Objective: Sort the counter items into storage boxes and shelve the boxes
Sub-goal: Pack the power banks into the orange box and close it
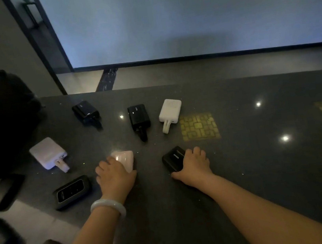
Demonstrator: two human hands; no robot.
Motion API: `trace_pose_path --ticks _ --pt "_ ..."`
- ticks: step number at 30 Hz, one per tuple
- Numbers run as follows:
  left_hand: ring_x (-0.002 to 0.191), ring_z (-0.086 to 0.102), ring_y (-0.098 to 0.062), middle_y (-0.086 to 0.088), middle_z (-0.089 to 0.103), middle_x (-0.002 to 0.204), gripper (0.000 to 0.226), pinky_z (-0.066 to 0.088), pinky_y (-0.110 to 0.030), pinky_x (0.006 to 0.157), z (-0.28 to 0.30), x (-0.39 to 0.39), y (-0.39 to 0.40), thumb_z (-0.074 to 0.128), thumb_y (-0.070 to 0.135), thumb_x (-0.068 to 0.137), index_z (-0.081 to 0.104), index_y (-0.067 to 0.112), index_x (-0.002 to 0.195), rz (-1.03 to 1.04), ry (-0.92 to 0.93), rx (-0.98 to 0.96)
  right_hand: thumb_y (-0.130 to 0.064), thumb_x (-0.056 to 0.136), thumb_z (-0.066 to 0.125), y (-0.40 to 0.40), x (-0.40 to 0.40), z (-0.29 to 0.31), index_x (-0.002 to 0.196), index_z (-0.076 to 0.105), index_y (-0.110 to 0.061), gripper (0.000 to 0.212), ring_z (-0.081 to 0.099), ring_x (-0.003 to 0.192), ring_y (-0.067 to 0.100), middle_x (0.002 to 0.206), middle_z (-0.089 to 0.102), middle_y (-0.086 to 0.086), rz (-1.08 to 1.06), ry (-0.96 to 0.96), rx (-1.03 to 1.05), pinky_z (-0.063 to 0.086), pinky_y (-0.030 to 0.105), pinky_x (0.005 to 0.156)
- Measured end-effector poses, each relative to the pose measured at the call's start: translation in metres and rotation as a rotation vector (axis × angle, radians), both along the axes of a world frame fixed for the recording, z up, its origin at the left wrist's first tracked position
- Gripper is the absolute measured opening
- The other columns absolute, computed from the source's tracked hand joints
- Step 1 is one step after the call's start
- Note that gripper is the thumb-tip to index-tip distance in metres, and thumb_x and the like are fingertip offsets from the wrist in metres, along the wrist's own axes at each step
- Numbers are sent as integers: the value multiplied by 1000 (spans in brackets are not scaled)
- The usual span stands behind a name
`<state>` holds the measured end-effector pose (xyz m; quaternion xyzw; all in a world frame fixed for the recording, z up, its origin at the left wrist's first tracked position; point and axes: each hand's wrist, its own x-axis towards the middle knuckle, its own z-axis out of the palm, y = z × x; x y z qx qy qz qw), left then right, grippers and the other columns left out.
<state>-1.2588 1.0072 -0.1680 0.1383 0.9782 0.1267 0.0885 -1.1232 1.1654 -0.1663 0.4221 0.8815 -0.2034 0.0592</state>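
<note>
Power banks lie scattered over the dark stone counter (266, 169), and the two nearest the person each have a hand on them already. The left hand (114, 176) lies over the near-left part of a pink power bank (125, 160), fingers curled down over its near edge; its far end sticks out beyond the knuckles, towards the far right. The right hand (195, 164) covers the right side of a black Anker power bank (173, 159), fingers bent over its top and thumb stretched along its near edge, so the long axis runs from near to far, just left of the palm. Both look like grips, though whether either bank is off the counter cannot be told.

Further out, well apart from both hands, lie a white power bank with a strap (170, 112), a black one (139, 117) beside it, and another black one (85, 110) at far left. A larger white bank (47, 153) and a black display-faced device (71, 192) sit to the left, nearer the left hand.

No storage box shows clearly; dark shapes at the near-left edge are too dim to name. Sorting seems barely begun, and each hand would lift straight up from where it sits.
</note>
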Motion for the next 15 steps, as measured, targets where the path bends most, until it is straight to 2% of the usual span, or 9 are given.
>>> trace_pose_path --ticks 7,15 --pt "126 29 -33 -15 32 137 97 39 -47 101 4 56 44 75 50 73 22 14 146 -256 -93 158 -56 69 75 27 79 19 134 39 -15 85 36 122 26 128 37 6 -138 64 -8 37 39 100" --pt "132 22 -34 -14 29 140 96 33 -47 104 64 181 120 72 50 75 21 15 149 -666 -148 255 -57 66 75 58 244 98 129 44 -15 83 36 118 26 120 38 6 -381 164 133 36 38 98"
